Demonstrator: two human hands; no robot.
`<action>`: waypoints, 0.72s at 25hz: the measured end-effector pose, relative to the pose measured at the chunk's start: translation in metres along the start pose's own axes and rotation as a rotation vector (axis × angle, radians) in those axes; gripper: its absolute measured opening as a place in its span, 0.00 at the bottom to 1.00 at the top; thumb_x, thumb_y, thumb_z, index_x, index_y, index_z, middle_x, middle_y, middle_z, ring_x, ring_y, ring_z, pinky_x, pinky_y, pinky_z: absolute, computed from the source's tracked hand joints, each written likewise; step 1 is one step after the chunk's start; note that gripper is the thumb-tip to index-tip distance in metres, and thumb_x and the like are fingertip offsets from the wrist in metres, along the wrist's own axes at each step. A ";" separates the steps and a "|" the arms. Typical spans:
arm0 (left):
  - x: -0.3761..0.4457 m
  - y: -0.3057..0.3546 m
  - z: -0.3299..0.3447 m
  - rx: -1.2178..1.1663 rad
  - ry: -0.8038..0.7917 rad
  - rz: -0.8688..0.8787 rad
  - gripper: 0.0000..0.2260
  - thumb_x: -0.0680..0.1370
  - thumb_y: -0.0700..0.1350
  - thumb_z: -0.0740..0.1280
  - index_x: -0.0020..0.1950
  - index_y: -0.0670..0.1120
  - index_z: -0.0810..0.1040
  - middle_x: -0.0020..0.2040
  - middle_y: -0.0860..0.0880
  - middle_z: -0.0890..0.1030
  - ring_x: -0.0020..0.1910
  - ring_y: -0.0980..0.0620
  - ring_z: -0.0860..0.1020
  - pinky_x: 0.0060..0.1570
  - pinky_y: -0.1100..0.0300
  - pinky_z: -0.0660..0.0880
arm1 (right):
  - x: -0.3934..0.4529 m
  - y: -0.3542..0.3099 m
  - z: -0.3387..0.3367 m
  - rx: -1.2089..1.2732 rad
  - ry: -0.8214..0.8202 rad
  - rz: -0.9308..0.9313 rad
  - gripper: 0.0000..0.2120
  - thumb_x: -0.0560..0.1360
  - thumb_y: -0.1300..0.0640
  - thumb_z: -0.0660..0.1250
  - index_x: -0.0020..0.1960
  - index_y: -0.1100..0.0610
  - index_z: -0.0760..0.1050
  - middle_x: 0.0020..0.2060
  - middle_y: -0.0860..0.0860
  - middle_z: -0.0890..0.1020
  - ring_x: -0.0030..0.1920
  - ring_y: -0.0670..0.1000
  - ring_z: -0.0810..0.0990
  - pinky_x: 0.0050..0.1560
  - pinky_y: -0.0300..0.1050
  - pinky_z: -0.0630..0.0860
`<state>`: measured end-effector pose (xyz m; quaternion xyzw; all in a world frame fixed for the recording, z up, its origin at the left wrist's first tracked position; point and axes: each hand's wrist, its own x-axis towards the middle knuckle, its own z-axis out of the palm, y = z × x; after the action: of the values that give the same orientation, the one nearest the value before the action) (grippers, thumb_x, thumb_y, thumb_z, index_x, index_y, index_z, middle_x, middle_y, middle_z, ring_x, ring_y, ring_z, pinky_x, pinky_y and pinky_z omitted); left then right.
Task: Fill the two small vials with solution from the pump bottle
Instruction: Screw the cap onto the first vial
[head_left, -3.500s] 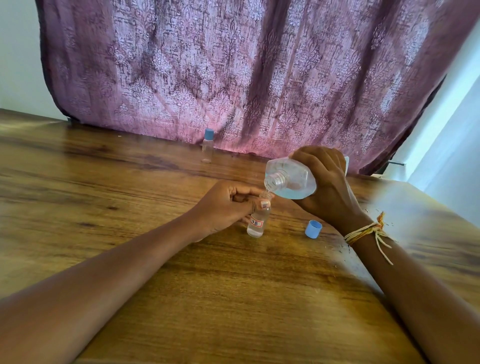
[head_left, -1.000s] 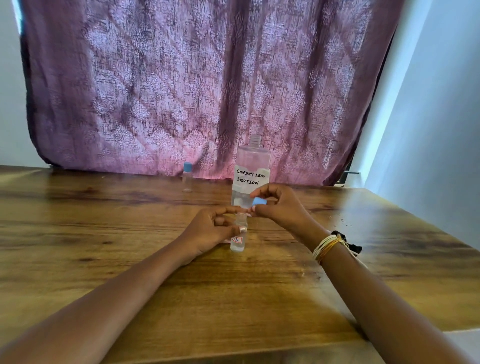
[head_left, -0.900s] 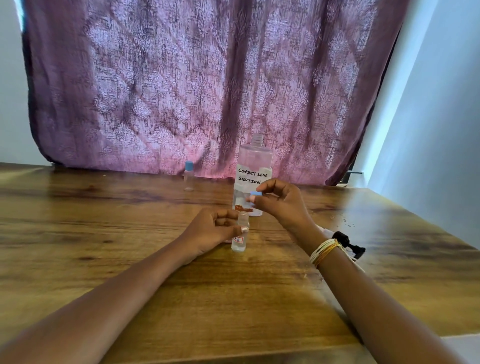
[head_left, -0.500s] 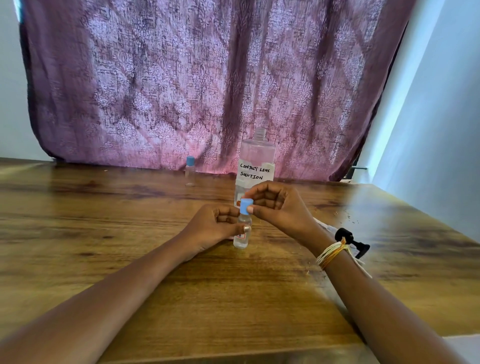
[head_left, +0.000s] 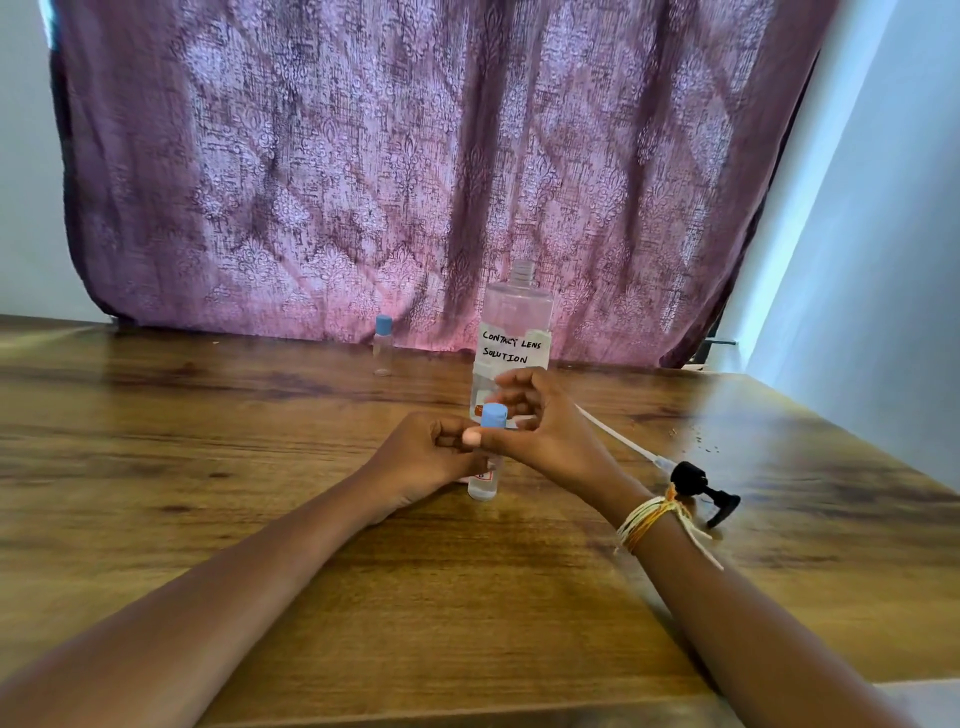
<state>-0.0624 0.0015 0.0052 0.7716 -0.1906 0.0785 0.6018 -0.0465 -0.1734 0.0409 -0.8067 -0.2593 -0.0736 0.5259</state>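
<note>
A small clear vial (head_left: 483, 483) with a red-edged label stands on the wooden table (head_left: 208, 447). My left hand (head_left: 423, 457) grips its body. A blue cap (head_left: 493, 415) sits on the vial's top, pinched by the fingers of my right hand (head_left: 540, 431). Behind them the clear bottle (head_left: 514, 332) labelled "contact lens solution" stands upright with an open neck. Its black pump head (head_left: 701, 488) with a white tube lies on the table to the right. A second vial (head_left: 383, 345) with a blue cap stands farther back by the curtain.
A purple patterned curtain (head_left: 415, 156) hangs along the table's far edge. A pale wall (head_left: 883, 260) runs along the right side. Small dark specks (head_left: 696, 441) lie on the table right of the bottle.
The bottle was tipped over the vial, then set upright behind it. My right hand picked up the blue cap and brought it onto the vial's top. My left hand stayed on the vial.
</note>
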 end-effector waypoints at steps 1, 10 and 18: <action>0.001 0.000 0.000 -0.023 -0.004 -0.022 0.09 0.70 0.39 0.76 0.45 0.53 0.86 0.41 0.53 0.87 0.40 0.59 0.84 0.40 0.68 0.77 | 0.000 -0.001 -0.005 0.122 -0.061 0.004 0.27 0.69 0.62 0.76 0.64 0.56 0.69 0.59 0.54 0.81 0.59 0.47 0.80 0.55 0.37 0.77; 0.001 0.001 0.000 -0.013 0.000 -0.036 0.08 0.70 0.41 0.76 0.47 0.51 0.86 0.44 0.51 0.87 0.42 0.58 0.84 0.40 0.69 0.77 | -0.003 -0.002 -0.005 0.212 -0.050 0.017 0.28 0.69 0.68 0.74 0.67 0.57 0.70 0.51 0.58 0.81 0.51 0.54 0.80 0.55 0.45 0.77; 0.000 0.004 0.002 -0.003 0.007 -0.040 0.09 0.70 0.39 0.76 0.49 0.48 0.85 0.43 0.50 0.87 0.41 0.59 0.84 0.39 0.70 0.77 | -0.003 -0.001 -0.007 0.128 0.035 -0.023 0.32 0.67 0.65 0.78 0.67 0.54 0.71 0.48 0.57 0.85 0.50 0.49 0.84 0.51 0.42 0.78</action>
<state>-0.0638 -0.0009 0.0081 0.7740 -0.1731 0.0686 0.6052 -0.0481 -0.1799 0.0432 -0.7668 -0.2636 -0.0771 0.5802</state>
